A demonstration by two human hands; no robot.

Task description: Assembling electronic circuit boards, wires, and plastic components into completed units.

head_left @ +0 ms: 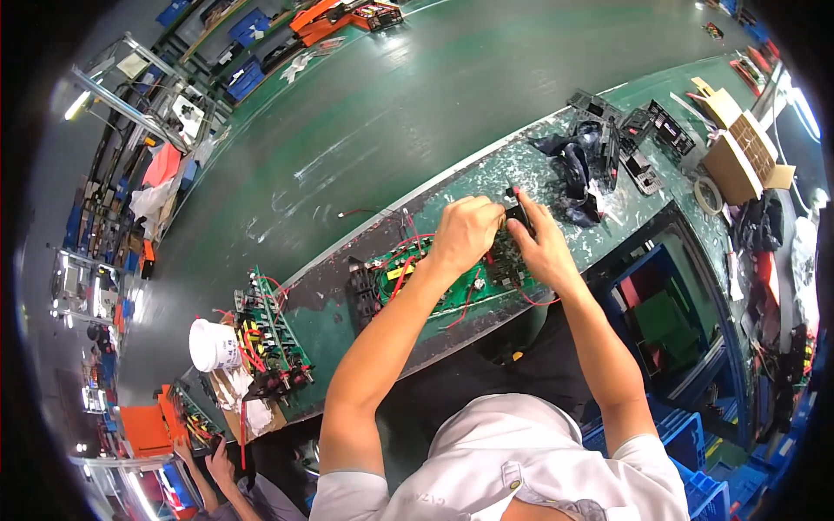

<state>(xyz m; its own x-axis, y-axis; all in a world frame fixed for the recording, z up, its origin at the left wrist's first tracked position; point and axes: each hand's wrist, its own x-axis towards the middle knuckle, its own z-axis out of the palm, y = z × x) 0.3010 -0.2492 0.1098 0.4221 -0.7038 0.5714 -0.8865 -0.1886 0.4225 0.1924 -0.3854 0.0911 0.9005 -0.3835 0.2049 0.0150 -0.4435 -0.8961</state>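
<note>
A green circuit board (452, 295) with yellow parts and red wires lies across the workbench before me. My left hand (469, 230) is closed over its far right side, fingertips curled; what they grip is hidden. Close beside it, my right hand (543, 247) has thumb and fingers around a small black part (517, 215), above the board's right end. A black housing piece (362, 291) sits at the board's left end. Loose red wires (539, 301) trail toward the bench's near edge.
Black plastic covers (665, 130) and a crumpled black bag (578, 169) lie to the right, near an open cardboard box (743, 148) and a tape roll (708, 195). Leftward stand more boards (269, 326) and a white bucket (214, 345). A co-worker's hands (221, 469) show lower left.
</note>
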